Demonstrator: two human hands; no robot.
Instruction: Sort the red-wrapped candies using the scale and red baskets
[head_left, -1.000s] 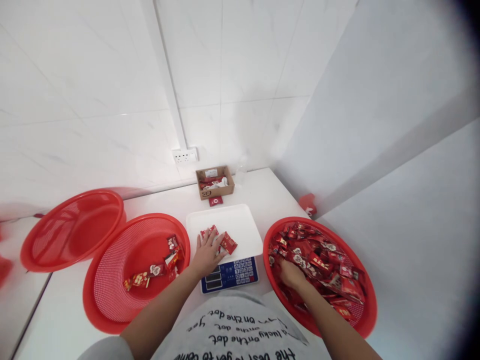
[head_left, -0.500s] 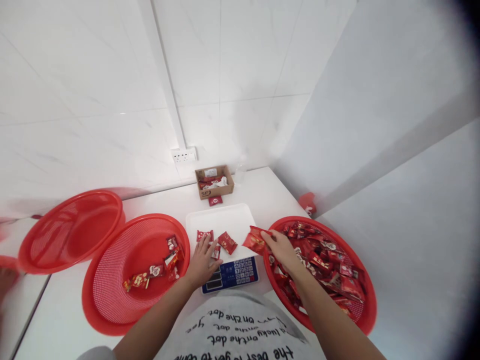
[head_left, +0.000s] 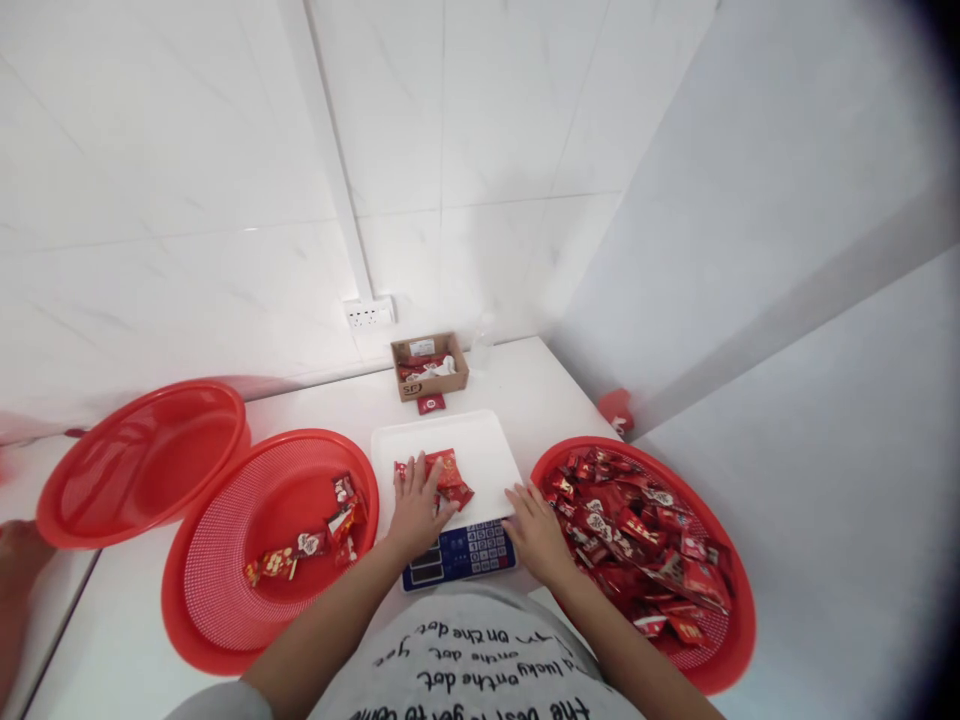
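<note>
My left hand (head_left: 418, 505) lies over the white pan (head_left: 487, 455) of a digital scale, fingers spread and touching a few red candy packets (head_left: 452, 478) there. Part of those packets is hidden under the fingers. At the pan's right front corner rests my right hand (head_left: 534, 530), its fingers stretched out and no packet showing in it. Below the pan, the scale's blue keypad (head_left: 480, 548) shows between my wrists. Just right of that hand stands a red basket (head_left: 739, 640) filled with many red wrapped packets (head_left: 622, 530).
On the left, a second red basket (head_left: 199, 610) holds several packets, with another red basket (head_left: 142, 450) behind it. A small cardboard box (head_left: 431, 385) of packets stands behind the scale, one red packet (head_left: 431, 404) before it. Another person's hand (head_left: 22, 550) shows at the left edge.
The red packet that was in my right hand now lies on the pan by my left hand. My right hand has moved down and left to the pan's corner.
</note>
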